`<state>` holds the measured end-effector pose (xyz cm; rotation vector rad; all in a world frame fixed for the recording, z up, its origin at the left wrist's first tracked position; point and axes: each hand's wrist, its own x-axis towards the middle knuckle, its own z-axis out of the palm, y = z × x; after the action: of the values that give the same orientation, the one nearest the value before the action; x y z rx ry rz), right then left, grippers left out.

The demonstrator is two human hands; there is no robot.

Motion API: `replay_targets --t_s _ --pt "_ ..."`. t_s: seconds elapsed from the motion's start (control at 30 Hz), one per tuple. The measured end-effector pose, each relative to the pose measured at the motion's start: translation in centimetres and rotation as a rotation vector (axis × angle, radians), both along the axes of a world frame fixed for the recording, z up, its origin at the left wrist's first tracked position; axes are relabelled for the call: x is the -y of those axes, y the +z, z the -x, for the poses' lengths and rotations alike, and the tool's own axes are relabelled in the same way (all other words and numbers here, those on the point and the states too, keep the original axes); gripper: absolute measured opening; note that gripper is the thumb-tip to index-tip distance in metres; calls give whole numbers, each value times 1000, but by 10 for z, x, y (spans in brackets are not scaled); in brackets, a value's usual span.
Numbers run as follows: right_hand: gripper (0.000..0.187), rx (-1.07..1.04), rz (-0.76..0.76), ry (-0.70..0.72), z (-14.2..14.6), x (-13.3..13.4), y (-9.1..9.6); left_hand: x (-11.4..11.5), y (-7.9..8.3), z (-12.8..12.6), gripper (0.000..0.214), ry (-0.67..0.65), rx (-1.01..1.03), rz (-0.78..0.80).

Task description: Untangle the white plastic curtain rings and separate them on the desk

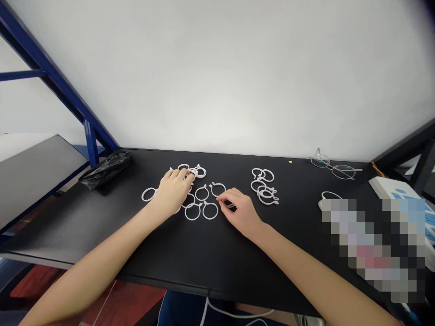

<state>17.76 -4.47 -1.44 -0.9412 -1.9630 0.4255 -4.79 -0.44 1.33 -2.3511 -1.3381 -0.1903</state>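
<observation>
Several white rings (201, 194), each with a small looped tab like a curtain ring, lie loosely spread on the black table. My left hand (173, 192) is palm down over the left part of the spread. Its fingers are apart and bent, with the tips among the overlapping rings (201, 172) at the back. My right hand (239, 210) is at the right side of the spread, thumb and forefinger pinched together. One white ring (230, 205) shows partly between those fingers, the rest of it hidden. Another ring (210, 211) lies just left of that hand.
A separate cluster of white rings (267, 194) lies right of my right hand. Glasses (335, 168) rest at the back right, near a white box (390, 188) and a blurred-out item (369, 253). A black plastic bag (106, 170) sits at the back left beside a blue frame (90, 140).
</observation>
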Motion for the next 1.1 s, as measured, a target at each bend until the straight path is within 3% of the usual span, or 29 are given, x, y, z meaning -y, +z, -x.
replay_targets --t_s 0.53,0.8,0.9,1.1 --pt "17 -3 17 26 1 -1 -3 -2 -6 3 23 40 8 23" --pt "16 76 114 54 0 1 1 -2 -6 2 24 48 18 29" --pt "17 108 123 61 0 1 4 -2 -4 -1 25 -32 98 119" --pt "16 119 74 58 2 2 2 8 -7 -15 24 -352 243 332"
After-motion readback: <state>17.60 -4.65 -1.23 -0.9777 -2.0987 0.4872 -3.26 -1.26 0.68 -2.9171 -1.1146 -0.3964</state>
